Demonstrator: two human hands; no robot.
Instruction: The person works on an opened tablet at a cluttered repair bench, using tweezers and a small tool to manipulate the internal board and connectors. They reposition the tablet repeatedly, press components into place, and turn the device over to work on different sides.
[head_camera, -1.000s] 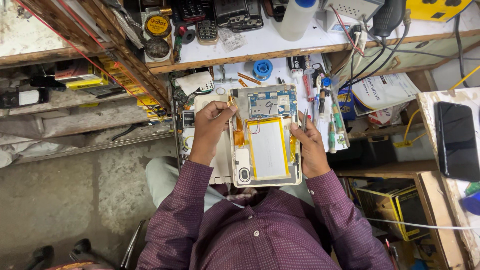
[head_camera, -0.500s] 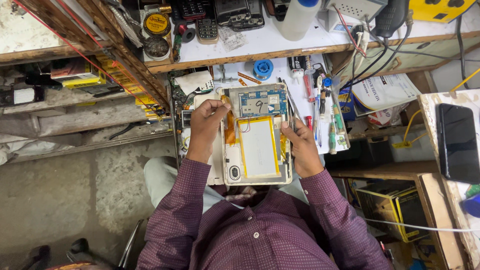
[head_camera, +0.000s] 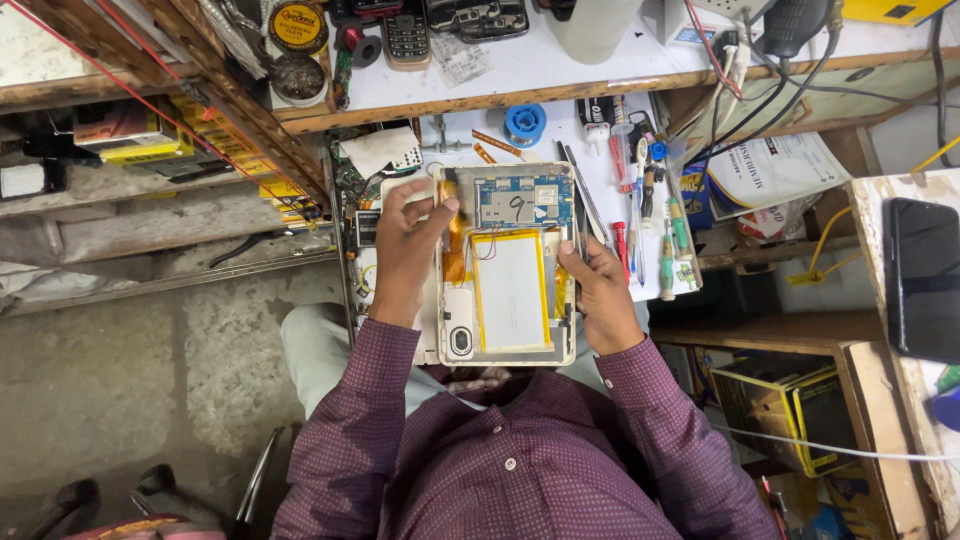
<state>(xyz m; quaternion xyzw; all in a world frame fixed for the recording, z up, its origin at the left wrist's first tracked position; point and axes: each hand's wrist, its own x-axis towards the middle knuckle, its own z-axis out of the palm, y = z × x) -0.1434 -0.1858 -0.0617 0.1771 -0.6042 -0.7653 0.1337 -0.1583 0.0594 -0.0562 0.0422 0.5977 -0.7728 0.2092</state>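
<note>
An opened tablet (head_camera: 508, 265) lies face down on the small white work surface, its back cover off. Inside I see a blue circuit board (head_camera: 520, 200), a flat silver battery (head_camera: 510, 290) and orange flex ribbons (head_camera: 455, 235). My left hand (head_camera: 405, 245) grips the tablet's left edge, thumb over the upper left corner by the ribbons. My right hand (head_camera: 598, 285) holds the right edge, fingers curled on the frame, with a thin dark tool between the fingers and the frame.
Screwdrivers and tweezers (head_camera: 640, 205) lie right of the tablet. A blue solder spool (head_camera: 524, 124) sits behind it. Old phones (head_camera: 405, 35) and a round tin (head_camera: 297, 25) rest on the upper shelf. A dark phone (head_camera: 925, 275) lies on a bench at far right.
The tablet has been pulled slightly towards my body and straightened. My left thumb moved up onto the upper left corner; my right hand slid along the right edge.
</note>
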